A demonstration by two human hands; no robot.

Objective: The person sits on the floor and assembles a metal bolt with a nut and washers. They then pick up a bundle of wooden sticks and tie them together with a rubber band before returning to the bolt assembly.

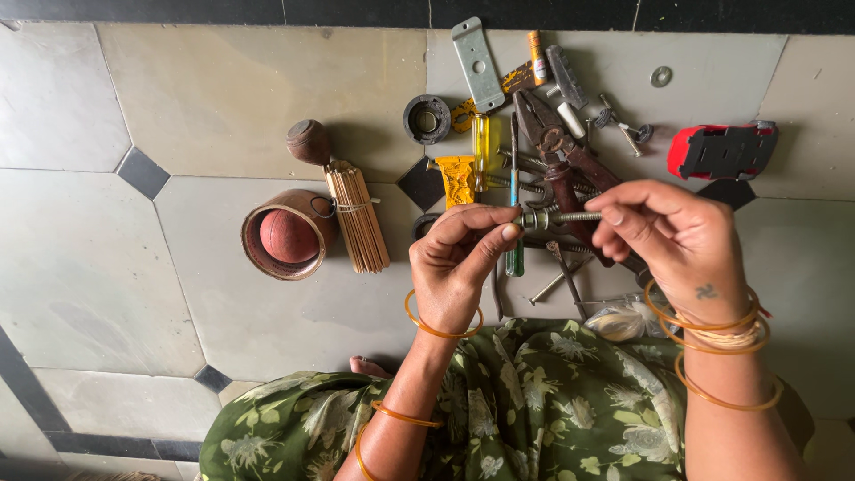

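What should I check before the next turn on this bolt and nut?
1. Left hand pinches the nut end: ok.
2. Right hand holds the bolt by its other end: ok.
3. Bolt held level over the floor, off the tools: ok.
4. Thread clean and nut straight: cannot tell, too small.
5. Pliers within reach below the hands: ok.

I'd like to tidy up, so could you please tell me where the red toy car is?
The red toy car lies on the floor tiles at the upper right of the head view, beyond the right hand, right of the pliers.
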